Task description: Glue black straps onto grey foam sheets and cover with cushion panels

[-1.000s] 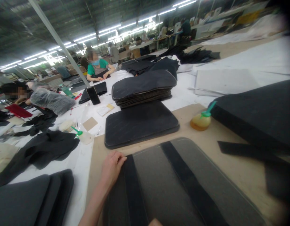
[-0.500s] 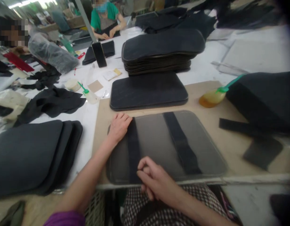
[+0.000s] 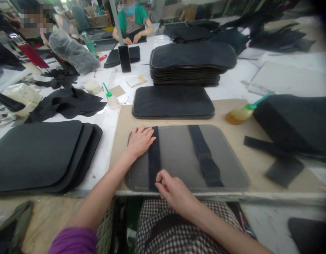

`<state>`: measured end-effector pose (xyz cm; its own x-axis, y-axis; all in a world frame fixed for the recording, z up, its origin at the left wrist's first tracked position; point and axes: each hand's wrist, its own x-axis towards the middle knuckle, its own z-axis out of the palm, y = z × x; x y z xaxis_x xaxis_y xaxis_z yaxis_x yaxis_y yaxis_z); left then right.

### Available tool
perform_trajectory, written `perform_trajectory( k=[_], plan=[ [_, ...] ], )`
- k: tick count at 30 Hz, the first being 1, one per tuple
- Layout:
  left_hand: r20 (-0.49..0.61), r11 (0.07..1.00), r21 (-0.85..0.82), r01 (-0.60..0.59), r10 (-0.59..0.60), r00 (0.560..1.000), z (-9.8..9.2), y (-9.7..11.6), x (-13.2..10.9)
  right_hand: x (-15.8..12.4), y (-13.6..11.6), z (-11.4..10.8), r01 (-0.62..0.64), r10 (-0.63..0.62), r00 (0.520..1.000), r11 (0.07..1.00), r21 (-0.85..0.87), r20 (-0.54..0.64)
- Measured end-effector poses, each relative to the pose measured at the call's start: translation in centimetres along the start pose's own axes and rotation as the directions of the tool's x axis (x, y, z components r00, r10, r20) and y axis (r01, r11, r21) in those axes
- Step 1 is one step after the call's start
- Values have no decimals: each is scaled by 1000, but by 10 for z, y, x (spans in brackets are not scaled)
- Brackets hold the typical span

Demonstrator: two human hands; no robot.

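Note:
A grey rounded panel with light stitching along its edge lies flat at the table's front edge. Across it run two black strips, a straight left strip and a rippled right strip. My left hand rests flat on the panel's upper left, its fingertips on the top of the left strip. At that strip's lower end my right hand is closed, thumb and curled forefinger together. Whatever lies between those fingers is too small or hidden to make out.
Black panels are stacked at left, with another stack behind a small pile. An amber squeeze bottle lies tilted at right; a white squeeze bottle stands at back left. A co-worker sits across the table.
The camera view has shifted, so the scene sits a little further right and the panel's front edge higher. Both hands keep nearly the same places on the panel.

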<state>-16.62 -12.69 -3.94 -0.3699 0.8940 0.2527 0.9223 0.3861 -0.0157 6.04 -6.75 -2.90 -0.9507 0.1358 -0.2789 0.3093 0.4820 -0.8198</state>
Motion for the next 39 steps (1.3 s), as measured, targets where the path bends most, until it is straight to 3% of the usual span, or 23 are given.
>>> perform_trajectory(
  k=[6,23,26,30,32,35,37,39],
  plan=[
    [-9,1000,3,15,-15,1000,2,2,-2,0,-6,-5,-15,16,1000,987,-157,3],
    [-3,999,-16,29,-30,1000,3,6,-6,-2,-5,-5,-1,4,1000,970,-241,14],
    [-16,1000,-5,27,-27,1000,1,7,-5,-6,-6,-2,15,-18,1000,924,-381,-4],
    [-53,1000,25,8,-6,999,-3,10,-2,-12,-6,1,92,-147,989,768,-634,-34],
    [-55,999,37,2,0,999,-5,12,1,-11,-1,6,174,-313,947,695,-697,-76],
    [-20,998,55,21,-20,1000,-6,17,7,-1,12,21,260,-591,783,592,-763,-192],
    [4,997,75,29,-29,1000,-5,20,9,9,22,32,293,-688,690,550,-782,-226],
    [12,994,100,35,-37,999,-1,23,10,13,30,37,341,-706,682,538,-771,-190]
  ],
)
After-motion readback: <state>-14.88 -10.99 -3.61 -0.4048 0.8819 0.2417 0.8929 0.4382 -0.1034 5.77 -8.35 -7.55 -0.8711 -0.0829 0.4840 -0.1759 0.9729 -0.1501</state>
